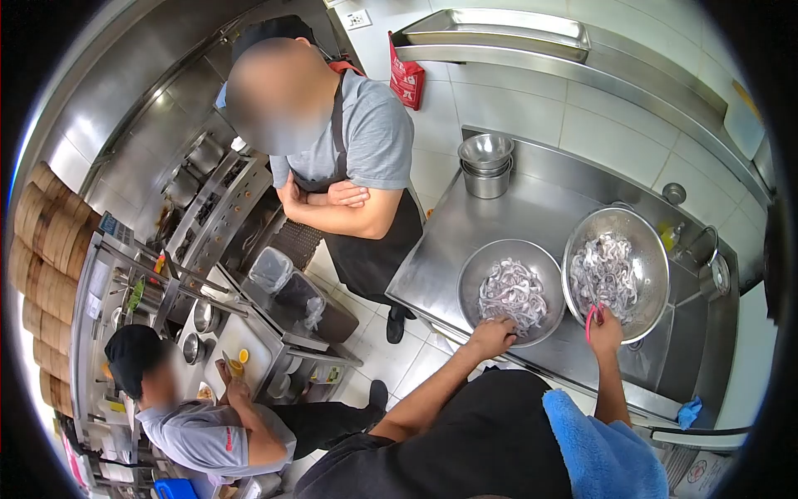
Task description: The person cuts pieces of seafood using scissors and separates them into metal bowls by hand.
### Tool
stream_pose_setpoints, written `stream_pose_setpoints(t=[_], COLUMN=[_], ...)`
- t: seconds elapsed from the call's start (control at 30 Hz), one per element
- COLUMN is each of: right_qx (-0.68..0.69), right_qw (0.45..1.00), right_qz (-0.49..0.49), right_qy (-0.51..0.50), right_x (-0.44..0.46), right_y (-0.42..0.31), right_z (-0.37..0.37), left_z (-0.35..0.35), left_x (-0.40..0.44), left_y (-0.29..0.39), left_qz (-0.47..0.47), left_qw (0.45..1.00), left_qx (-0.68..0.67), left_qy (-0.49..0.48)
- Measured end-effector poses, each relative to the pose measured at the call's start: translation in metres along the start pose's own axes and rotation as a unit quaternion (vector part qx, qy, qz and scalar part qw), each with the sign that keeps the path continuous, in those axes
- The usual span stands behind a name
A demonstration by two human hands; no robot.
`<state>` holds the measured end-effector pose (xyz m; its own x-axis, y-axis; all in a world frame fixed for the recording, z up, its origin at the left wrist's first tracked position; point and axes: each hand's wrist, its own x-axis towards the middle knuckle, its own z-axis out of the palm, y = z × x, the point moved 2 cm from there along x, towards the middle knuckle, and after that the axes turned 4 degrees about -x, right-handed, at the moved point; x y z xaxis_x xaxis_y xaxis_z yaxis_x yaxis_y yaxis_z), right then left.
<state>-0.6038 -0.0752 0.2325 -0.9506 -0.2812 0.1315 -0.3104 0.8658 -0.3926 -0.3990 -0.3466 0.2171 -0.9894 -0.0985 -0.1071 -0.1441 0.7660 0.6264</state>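
Note:
A steel bowl [470, 264] on the counter contains pale, purplish tentacles [509, 287] that look like squid or octopus. My left hand [493, 337] reaches over its near rim, fingers curled in against the tentacles. To the right, a larger steel bowl [661, 241] holds more of these tentacles [611, 262] in its colander-like hollow. My right hand [607, 331] is closed on scissors with red handles [592, 320] at that bowl's near edge. Their blades point into the bowl and are hard to make out among the pieces.
Stacked steel pots [486, 170] stand at the counter's back left; a tap [711, 245] is at the right. A person [366, 141] stands close by with arms crossed. Lower left, another person [220, 437] cuts a yellow fruit on a white board [251, 348]. A steel shelf [515, 54] hangs above.

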Motion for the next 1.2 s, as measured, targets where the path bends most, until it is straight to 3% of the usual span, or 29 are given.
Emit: stream_pose_setpoints(t=[0.2, 0.3, 0.83, 1.2], right_qx=[-0.002, -0.001, -0.005, -0.017], right_qw=[0.999, 0.999, 0.996, 0.998], right_qz=[-0.011, 0.014, 0.08, 0.041], right_qy=[0.048, 0.046, 0.036, 0.036], right_x=[-0.001, -0.002, -0.005, -0.003], right_y=[-0.003, -0.007, -0.033, -0.026], right_z=[0.006, 0.01, 0.009, 0.013], left_z=[-0.008, -0.007, -0.016, 0.007], left_x=[-0.008, -0.009, -0.013, -0.012], left_y=[0.006, 0.001, 0.001, 0.008], left_qz=[0.072, 0.049, 0.053, 0.022], left_qw=[0.997, 0.998, 0.986, 0.991], left_qx=[-0.029, 0.023, 0.109, 0.127], left_qy=[0.021, -0.035, -0.117, -0.046])
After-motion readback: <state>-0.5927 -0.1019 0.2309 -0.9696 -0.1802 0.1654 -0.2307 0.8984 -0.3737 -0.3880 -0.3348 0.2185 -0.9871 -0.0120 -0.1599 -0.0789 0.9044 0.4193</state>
